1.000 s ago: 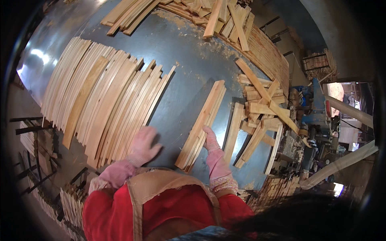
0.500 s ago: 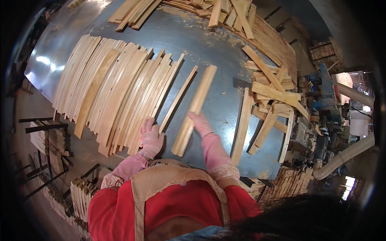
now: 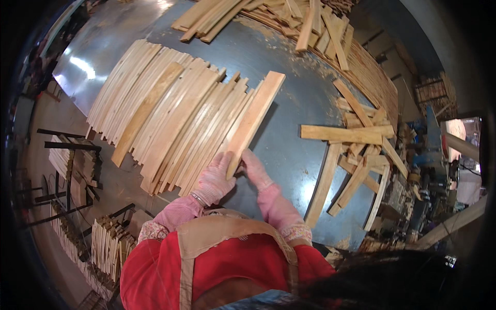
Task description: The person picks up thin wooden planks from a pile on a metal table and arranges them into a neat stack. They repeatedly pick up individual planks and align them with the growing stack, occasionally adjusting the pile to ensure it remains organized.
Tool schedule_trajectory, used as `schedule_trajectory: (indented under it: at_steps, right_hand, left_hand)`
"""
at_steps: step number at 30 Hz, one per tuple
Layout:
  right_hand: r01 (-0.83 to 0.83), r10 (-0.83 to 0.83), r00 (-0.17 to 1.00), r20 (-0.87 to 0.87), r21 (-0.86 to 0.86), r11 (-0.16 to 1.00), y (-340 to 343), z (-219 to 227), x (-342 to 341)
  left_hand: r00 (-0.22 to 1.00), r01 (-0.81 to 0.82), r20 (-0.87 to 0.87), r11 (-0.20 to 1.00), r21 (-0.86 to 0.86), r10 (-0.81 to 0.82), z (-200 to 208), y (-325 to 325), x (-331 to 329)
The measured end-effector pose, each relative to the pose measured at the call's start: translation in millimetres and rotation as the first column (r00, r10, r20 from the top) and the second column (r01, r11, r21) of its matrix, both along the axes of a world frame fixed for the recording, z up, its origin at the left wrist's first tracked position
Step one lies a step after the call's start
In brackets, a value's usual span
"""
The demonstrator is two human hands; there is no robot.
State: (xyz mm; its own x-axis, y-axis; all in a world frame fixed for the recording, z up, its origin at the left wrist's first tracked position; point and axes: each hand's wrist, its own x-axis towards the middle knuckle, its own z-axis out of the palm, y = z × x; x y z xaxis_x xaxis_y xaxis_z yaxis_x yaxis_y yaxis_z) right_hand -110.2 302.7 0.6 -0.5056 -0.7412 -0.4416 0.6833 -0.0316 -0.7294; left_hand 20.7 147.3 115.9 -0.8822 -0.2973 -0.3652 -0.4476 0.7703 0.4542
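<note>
Head camera: the right hand (image 3: 253, 166) is curled at the near end of a pale board (image 3: 257, 121), gripping it from its right side. Just across from it, the left hand (image 3: 216, 182) has its fingers against the same end of the board — whether they close on the wood or only press it, I cannot tell. A thin band (image 3: 197, 198) circles the left wrist. Pink sleeves run up from both hands to a red top (image 3: 237, 263) under a tan apron (image 3: 217, 233).

The board slants from the near edge of the table (image 3: 289, 111) toward the far edge, along the right side of a long row of slats (image 3: 173, 121). That row fills the left part of the table, with a darker slat (image 3: 145, 113) lying on top of it.

Toward the right edge sits a jumbled heap of short boards (image 3: 361, 135), one jutting out to the left. A longer plank (image 3: 324, 183) reaches from the heap toward the near edge. Several boards (image 3: 217, 18) lie at the far edge — sawdust (image 3: 263, 32) is scattered nearby. Beyond the left edge stand wood stacks (image 3: 108, 248); beyond the right, blue machinery (image 3: 431, 129).
</note>
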Motion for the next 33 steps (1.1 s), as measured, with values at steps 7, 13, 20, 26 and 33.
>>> schedule_trajectory:
  at_steps: [7, 13, 20, 26, 33]
  right_hand:
    - [0.575, -0.577, 0.808, -0.121, 0.373, 0.728, 122, -34, -51]
    - [0.925, -0.925, 0.344, -0.159, 0.226, 0.305, 179, -61, -187]
    - [0.842, -0.783, 0.538, -0.312, 0.159, 0.516, 113, -42, -143]
    - [0.505, -0.528, 0.844, -0.096, 0.476, 0.72, 212, -83, -122]
    - [0.846, -0.873, 0.48, 0.088, 0.219, 0.487, 264, -62, -206]
  left_hand:
    - [0.977, -0.099, -0.214, 0.925, -0.368, 0.019, -24, -164, 69]
    - [0.959, 0.049, -0.174, 0.733, -0.678, -0.225, -42, -172, 58]
    - [0.843, 0.351, -0.344, 0.908, -0.23, -0.413, -27, 39, -97]
    - [0.96, 0.232, 0.132, 0.966, 0.113, -0.246, -110, 97, -136]
    - [0.945, 0.106, -0.292, 0.982, -0.159, -0.149, -82, 95, -47]
